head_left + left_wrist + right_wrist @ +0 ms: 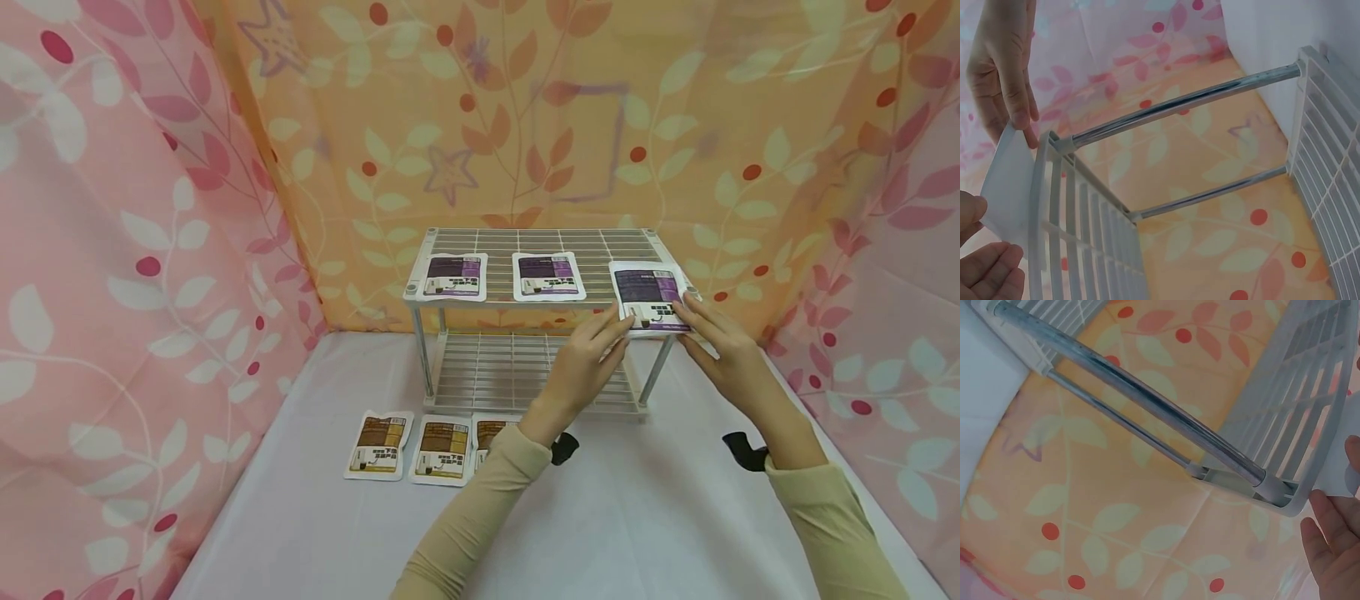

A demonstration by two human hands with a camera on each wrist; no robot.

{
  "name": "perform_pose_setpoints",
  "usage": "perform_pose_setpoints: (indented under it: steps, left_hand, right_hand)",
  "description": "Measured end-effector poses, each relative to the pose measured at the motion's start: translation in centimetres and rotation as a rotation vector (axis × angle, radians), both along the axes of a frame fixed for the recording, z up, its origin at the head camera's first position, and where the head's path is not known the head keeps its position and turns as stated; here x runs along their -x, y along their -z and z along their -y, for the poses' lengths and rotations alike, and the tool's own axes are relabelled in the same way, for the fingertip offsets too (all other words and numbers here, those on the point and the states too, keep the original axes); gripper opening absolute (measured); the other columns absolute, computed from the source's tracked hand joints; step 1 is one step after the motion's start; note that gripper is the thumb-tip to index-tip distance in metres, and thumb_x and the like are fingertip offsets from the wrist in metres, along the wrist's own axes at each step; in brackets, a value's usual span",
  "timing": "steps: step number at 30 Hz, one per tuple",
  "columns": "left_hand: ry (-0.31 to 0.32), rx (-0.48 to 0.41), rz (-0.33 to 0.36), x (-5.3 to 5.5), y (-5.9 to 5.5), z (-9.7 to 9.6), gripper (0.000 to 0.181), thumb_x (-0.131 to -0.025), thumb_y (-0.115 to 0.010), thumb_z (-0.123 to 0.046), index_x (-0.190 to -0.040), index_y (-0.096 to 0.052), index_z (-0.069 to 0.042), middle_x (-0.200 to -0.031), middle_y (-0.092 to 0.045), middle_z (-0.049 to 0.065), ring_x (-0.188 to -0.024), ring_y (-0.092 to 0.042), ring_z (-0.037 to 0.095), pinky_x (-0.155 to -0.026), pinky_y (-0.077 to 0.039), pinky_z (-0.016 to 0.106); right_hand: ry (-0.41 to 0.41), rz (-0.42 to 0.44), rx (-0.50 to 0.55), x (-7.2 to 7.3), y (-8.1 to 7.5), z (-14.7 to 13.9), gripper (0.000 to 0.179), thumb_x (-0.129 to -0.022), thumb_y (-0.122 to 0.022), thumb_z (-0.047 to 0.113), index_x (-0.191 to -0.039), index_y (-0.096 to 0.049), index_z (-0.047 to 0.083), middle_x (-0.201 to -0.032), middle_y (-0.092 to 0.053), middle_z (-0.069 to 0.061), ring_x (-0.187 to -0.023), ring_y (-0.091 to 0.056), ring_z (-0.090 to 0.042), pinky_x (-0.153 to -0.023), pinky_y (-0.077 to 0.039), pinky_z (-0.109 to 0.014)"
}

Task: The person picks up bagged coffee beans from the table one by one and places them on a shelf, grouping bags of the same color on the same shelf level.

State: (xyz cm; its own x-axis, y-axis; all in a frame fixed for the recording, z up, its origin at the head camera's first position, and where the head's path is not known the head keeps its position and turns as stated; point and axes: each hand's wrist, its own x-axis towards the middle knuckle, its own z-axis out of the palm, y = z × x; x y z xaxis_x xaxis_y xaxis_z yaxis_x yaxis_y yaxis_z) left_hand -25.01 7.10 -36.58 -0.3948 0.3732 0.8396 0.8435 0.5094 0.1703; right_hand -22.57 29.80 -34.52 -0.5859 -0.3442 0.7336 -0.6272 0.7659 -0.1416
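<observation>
Both hands hold a white pouch with a purple label [647,287] at the right front corner of a white wire rack's upper shelf [495,237]. My left hand [587,360] pinches its lower left edge, and my right hand [726,354] grips the right side. From the left wrist, the pouch's plain white underside [1011,194] shows beside the shelf edge, between the two hands. Two more purple-labelled pouches lie on the same shelf: one at the left end [455,277], another in the middle [548,277].
Below is the rack's lower shelf [480,375]. On the white tabletop [300,517], left of my left forearm, lie a brown-labelled pouch [379,446], a second brown pouch [441,450] and a third brown pouch [487,433], partly hidden by the sleeve. Patterned cloth [360,125] surrounds the table.
</observation>
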Motion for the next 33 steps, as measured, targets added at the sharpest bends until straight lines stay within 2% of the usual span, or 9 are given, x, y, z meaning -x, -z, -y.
perform_pose_setpoints:
  steps: [4, 10, 15, 21, 25, 29, 33]
  left_hand:
    - [-0.006, 0.006, 0.026, 0.2, -0.3, 0.0, 0.031, -0.093, -0.057, -0.018, -0.122, -0.061, -0.010, -0.129, -0.055, 0.013, -0.118, -0.054, 0.020, -0.103, -0.038, 0.024]
    - [-0.001, -0.004, 0.060, 0.3, -0.5, 0.0, 0.032, -0.090, -0.060, -0.013, -0.122, -0.061, -0.009, -0.129, -0.055, 0.014, -0.116, -0.055, 0.022, -0.098, -0.043, 0.022]
    - [-0.010, 0.004, 0.066, 0.4, -0.8, 0.0, 0.033, -0.090, -0.060, -0.011, -0.122, -0.061, -0.009, -0.130, -0.055, 0.014, -0.116, -0.055, 0.021, -0.097, -0.044, 0.022]
    - [-0.022, -0.003, 0.024, 0.7, -1.4, -0.1, 0.027, -0.091, -0.059, -0.012, -0.117, -0.065, -0.008, -0.123, -0.061, 0.011, -0.110, -0.058, 0.019, -0.097, -0.042, 0.019]
    - [-0.033, 0.013, 0.017, 0.8, -1.8, -0.2, 0.026, -0.089, -0.061, -0.011, -0.115, -0.066, -0.007, -0.118, -0.064, 0.007, -0.110, -0.057, 0.017, -0.099, -0.040, 0.017]
    - [-0.065, 0.041, 0.011, 1.0, -2.0, -0.3, 0.026, -0.089, -0.061, -0.011, -0.114, -0.067, -0.008, -0.116, -0.065, 0.004, -0.110, -0.056, 0.016, -0.099, -0.038, 0.016]
    - [-0.099, 0.073, -0.005, 1.2, -2.1, -0.4, 0.025, -0.089, -0.061, -0.013, -0.113, -0.067, -0.009, -0.115, -0.066, 0.002, -0.108, -0.056, 0.015, -0.099, -0.039, 0.016]
  right_hand:
    - [-0.002, -0.012, -0.022, 0.3, 0.0, 0.0, 0.049, -0.086, -0.060, 0.016, -0.134, -0.051, 0.010, -0.136, -0.048, -0.018, -0.122, -0.045, -0.043, -0.098, -0.037, -0.049]
    - [-0.012, -0.047, -0.037, 0.8, -0.1, 0.0, 0.047, -0.090, -0.052, 0.030, -0.132, -0.052, 0.009, -0.133, -0.050, -0.018, -0.117, -0.048, -0.044, -0.093, -0.039, -0.059]
    - [-0.010, -0.063, -0.048, 1.1, -0.1, 0.0, 0.045, -0.091, -0.053, 0.029, -0.131, -0.053, 0.008, -0.131, -0.053, -0.019, -0.115, -0.049, -0.044, -0.092, -0.039, -0.061]
    - [0.005, -0.070, -0.062, 1.4, -0.2, 0.1, 0.042, -0.092, -0.054, 0.023, -0.131, -0.053, 0.007, -0.129, -0.053, -0.021, -0.114, -0.049, -0.044, -0.090, -0.039, -0.061]
    - [0.032, -0.071, -0.080, 1.7, -0.4, 0.1, 0.045, -0.088, -0.062, 0.010, -0.132, -0.052, 0.007, -0.128, -0.053, -0.022, -0.113, -0.048, -0.044, -0.090, -0.038, -0.061]
    - [0.060, -0.071, -0.109, 2.0, -0.5, 0.2, 0.051, -0.084, -0.064, 0.005, -0.133, -0.051, 0.007, -0.128, -0.053, -0.022, -0.113, -0.047, -0.043, -0.095, -0.035, -0.058]
    - [0.069, -0.095, -0.144, 2.4, -0.6, 0.2, 0.057, -0.077, -0.068, -0.001, -0.131, -0.051, 0.004, -0.127, -0.053, -0.023, -0.113, -0.047, -0.042, -0.095, -0.033, -0.056]
